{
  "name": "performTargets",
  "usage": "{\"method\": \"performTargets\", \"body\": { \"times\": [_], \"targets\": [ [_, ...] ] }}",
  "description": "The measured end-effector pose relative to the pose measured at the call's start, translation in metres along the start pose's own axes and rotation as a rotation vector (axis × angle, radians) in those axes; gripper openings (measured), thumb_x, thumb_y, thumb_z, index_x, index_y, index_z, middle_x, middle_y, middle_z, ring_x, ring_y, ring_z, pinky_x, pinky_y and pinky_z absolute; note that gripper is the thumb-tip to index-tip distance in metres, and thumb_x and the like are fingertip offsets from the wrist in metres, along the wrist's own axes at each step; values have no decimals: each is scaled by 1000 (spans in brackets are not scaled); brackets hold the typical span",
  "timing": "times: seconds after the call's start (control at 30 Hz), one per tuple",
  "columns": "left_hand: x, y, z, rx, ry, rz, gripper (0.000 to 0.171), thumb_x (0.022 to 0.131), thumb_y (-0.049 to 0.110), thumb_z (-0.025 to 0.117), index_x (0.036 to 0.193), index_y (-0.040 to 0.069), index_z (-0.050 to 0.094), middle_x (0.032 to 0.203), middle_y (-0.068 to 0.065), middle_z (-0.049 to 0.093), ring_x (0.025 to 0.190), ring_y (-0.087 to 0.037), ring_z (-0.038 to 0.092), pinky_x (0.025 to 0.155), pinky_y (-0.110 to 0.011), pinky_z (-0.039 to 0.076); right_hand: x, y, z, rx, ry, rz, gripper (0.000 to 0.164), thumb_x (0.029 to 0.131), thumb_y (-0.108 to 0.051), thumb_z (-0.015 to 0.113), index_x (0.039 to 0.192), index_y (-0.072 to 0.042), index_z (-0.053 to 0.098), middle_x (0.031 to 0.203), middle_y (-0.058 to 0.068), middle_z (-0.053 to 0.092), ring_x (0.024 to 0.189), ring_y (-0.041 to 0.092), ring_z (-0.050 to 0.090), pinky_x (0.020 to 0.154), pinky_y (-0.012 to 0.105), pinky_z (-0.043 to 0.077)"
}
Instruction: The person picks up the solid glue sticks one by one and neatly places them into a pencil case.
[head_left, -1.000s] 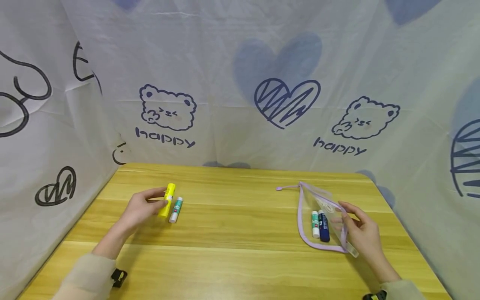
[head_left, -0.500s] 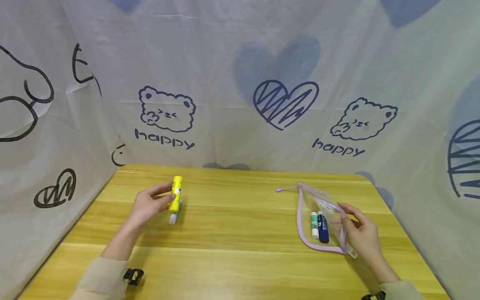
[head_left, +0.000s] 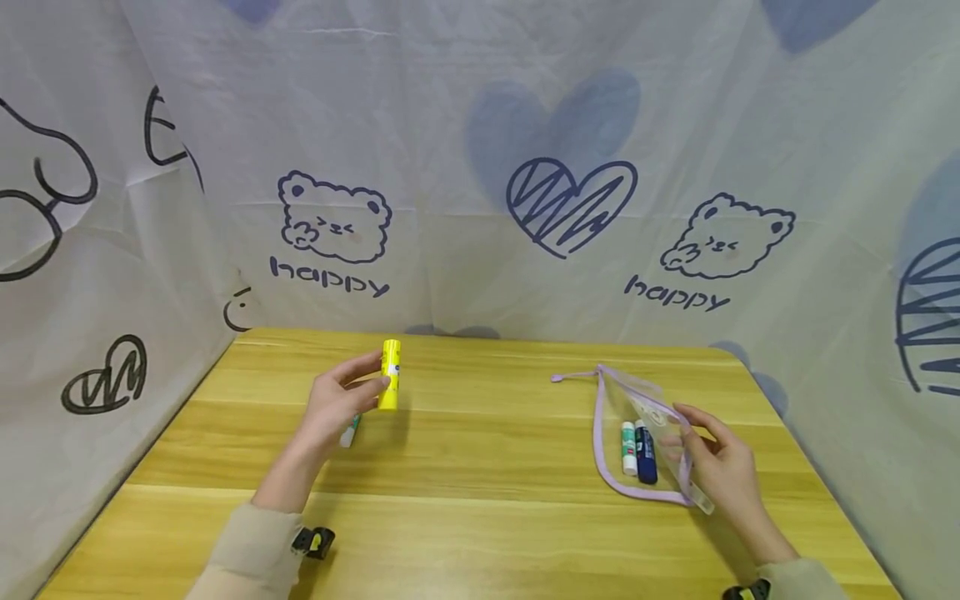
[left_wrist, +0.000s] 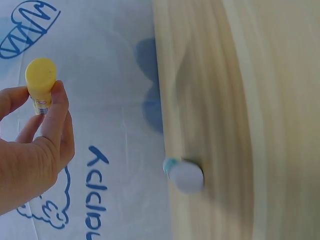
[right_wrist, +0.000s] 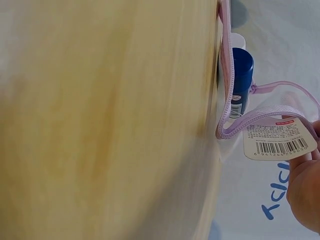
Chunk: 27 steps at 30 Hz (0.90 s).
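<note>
My left hand (head_left: pixel 335 406) pinches a yellow glue stick (head_left: pixel 390 375) between thumb and fingers, holding it upright above the table. Partly hidden behind that hand, a small white and green glue stick (head_left: pixel 348 433) lies on the table; the left wrist view shows its white end (left_wrist: pixel 187 177). On the right, my right hand (head_left: pixel 723 467) grips the raised edge of a clear zip pouch (head_left: pixel 611 483) with lilac trim. Inside the spread pouch lie a white and green glue stick (head_left: pixel 628 450) and a dark blue glue stick (head_left: pixel 646 454), side by side.
A wood-grain table (head_left: pixel 480 533) spreads between the hands. Printed white cloth (head_left: pixel 450 167) hangs behind it and along both sides. From the pouch's far corner a lilac zip pull (head_left: pixel 557 378) sticks out, and a barcode tag (right_wrist: pixel 279 140) hangs at its edge.
The yellow glue stick has been lifted off to the right in my left hand, away from the small glue stick, which the hand now partly covers. My right hand and the pouch stay put.
</note>
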<state>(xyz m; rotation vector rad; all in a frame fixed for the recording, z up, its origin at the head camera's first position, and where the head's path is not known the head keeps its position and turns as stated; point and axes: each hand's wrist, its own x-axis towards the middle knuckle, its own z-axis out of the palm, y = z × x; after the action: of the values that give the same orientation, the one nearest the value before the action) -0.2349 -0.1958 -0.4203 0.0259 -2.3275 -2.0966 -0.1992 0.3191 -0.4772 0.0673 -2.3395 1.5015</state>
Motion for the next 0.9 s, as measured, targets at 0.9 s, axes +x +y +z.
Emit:
{"method": "performTargets", "body": {
  "times": [0.9],
  "targets": [
    [10, 12, 76, -158, -110, 77, 50, 97, 6, 71, 146, 5, 59, 144, -20, 58, 119, -29, 65, 91, -34, 60, -1, -1, 2, 50, 6, 10, 34, 106, -8, 60, 137, 4, 63, 115, -29, 64, 81, 5, 75, 62, 29, 62]
  ]
}}
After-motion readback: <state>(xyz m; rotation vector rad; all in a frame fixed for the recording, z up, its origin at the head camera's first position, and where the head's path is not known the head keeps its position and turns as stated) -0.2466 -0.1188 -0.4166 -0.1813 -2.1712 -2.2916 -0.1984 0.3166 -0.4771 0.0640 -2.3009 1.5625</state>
